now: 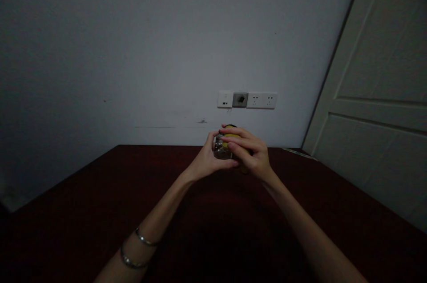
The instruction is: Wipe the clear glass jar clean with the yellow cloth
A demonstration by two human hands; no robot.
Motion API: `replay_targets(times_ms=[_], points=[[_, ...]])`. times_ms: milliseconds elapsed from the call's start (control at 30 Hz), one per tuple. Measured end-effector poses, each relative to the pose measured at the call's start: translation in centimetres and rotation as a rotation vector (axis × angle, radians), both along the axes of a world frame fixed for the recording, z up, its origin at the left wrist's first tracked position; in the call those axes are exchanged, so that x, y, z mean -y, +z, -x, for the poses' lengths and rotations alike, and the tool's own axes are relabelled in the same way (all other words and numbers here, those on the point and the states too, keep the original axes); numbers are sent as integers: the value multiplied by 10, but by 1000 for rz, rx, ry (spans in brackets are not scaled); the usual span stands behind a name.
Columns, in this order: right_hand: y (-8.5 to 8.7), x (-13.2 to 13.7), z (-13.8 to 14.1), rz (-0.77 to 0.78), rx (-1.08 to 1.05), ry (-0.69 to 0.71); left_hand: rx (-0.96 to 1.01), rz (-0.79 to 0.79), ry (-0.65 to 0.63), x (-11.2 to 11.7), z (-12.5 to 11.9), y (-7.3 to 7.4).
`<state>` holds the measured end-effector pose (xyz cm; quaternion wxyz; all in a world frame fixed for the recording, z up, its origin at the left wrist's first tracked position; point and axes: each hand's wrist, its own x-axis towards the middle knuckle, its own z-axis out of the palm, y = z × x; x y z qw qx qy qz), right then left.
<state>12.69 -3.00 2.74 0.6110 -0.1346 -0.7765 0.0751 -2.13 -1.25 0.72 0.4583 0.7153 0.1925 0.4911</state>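
Note:
A small clear glass jar (221, 151) is held up above the far part of the table, lying on its side or tilted. My left hand (204, 161) is closed around the glass from the left, its thumb stretched underneath towards the right. What looks like a yellow lid (230, 130) with a dark edge faces right on the jar. Over that yellow part my right hand (252, 148) is closed, fingers pointing left and covering much of it. Dim light hides the jar's contents, and whether the lid sits tight I cannot tell.
The dark red table (100, 189) reaches back to a pale wall (160, 42). A row of sockets and switches (255, 100) is on the wall behind my hands. To the right stands a panelled door (380, 74). A thin flat strip (299, 154) lies near the table's far right edge.

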Motion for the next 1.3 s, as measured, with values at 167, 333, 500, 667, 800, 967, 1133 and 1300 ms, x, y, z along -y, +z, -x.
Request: replay_targets(times_ms=[167,333,500,667,800,967,1133,1300], points=[[-1,-1,-4,120,-99,6,-21,58,-2,3,2,3],[3,11,0,-18,40,21,-22,3,9,-1,2,0],[2,12,5,-34,-7,-38,-34,-51,3,1,2,2],[-2,6,10,106,-190,-97,-48,-86,19,3,2,4],[-1,2,9,223,-255,-86,-67,-66,27,1,2,3],[4,-6,-8,307,-50,39,-42,27,4,-1,1,3],[8,-6,-27,318,191,78,-39,141,-49,-6,4,1],[6,1,-24,225,338,-35,-54,151,-77,-11,7,-1]])
